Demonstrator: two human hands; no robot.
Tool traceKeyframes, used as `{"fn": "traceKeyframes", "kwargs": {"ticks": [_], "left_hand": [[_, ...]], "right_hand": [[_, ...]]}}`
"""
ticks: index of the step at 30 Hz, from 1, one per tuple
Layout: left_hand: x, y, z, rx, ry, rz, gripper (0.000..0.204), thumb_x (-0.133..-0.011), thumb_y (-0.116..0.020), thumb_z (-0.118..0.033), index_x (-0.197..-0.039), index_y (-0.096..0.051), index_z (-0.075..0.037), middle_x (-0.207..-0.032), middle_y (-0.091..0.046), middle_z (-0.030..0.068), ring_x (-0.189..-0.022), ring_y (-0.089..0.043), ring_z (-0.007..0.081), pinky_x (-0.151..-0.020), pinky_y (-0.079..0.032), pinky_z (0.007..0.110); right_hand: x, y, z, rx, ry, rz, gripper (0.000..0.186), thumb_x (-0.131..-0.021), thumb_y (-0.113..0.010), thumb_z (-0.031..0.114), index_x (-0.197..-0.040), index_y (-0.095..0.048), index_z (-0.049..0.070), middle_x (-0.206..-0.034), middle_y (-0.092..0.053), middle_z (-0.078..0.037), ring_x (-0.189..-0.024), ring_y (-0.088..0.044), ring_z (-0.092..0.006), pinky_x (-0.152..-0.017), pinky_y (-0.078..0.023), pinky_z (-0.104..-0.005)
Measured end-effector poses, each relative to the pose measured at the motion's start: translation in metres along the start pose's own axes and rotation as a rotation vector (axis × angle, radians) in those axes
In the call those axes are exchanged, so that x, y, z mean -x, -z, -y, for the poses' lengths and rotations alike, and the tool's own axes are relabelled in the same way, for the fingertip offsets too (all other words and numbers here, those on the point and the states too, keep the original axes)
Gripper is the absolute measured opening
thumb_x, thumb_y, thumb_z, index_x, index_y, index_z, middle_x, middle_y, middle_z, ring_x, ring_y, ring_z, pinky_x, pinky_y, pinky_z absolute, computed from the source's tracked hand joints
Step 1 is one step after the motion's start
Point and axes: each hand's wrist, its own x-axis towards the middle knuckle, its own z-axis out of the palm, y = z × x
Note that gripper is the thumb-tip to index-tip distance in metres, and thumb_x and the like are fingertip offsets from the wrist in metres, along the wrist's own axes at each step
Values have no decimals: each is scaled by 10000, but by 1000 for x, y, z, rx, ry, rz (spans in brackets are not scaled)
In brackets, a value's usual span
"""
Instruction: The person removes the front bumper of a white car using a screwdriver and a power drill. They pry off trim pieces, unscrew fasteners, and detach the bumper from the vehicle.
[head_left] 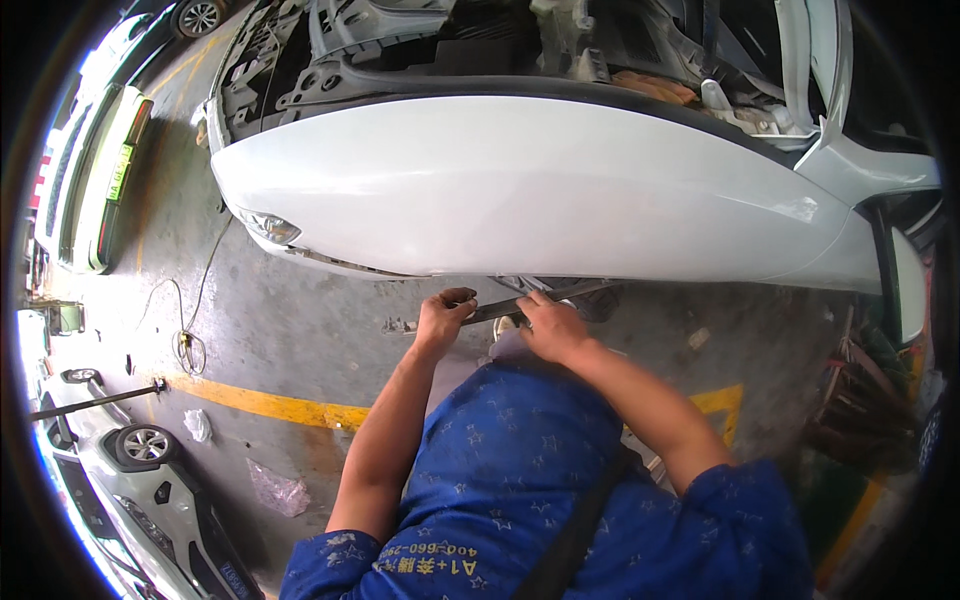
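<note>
My left hand point(445, 317) and my right hand point(550, 325) grip a long dark strip point(490, 309) just below the lower edge of a white car body panel point(540, 195). Both hands' fingers are curled on the strip, the right hand a little right of the left. The strip slants up to the right. A headlight point(268, 225) sits at the panel's left end. Above the panel, the open front point(450, 55) of the car shows dark parts and brackets.
Parked cars stand at left, one pale point(95, 180), one silver point(140, 500). A coiled cable point(188, 350), a bar point(100, 398) and crumpled plastic point(280, 488) are at floor left. A side mirror point(910, 285) juts out at right, above dark clutter point(840, 410).
</note>
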Motion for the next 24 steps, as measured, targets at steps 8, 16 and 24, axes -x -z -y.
{"fn": "traceKeyframes", "kwargs": {"ticks": [8, 16, 24], "left_hand": [[-25, 0, -30, -141, 217, 160, 356, -817, -770, -208, -1104, -763, 4, -976, -760, 102, -843, -664, 173, -758, -521, 320], [-36, -3, -30, -400, 207, 219, 285, -797, -778, -211, -998, -796, -11, -920, -765, 101, -784, -666, 180, -696, -531, 337], [-41, -13, -57, -595, 139, 341, 256, -807, -734, -240, -977, -807, -64, -893, -765, 90, -755, -677, 156, -645, -557, 326]], "right_hand": [[-1, -8, -13, -47, 62, -32, 384, -819, -659, 189, -1163, -610, 26, -1213, -593, -191, -993, -667, -409, -842, -560, -504], [0, -20, -16, -69, 62, -89, 383, -813, -671, 200, -1149, -609, 27, -1193, -591, -187, -979, -673, -392, -818, -573, -487], [0, -21, -18, -60, 41, -110, 378, -815, -665, 209, -1144, -622, 28, -1225, -596, -202, -974, -677, -396, -830, -572, -494]]}}
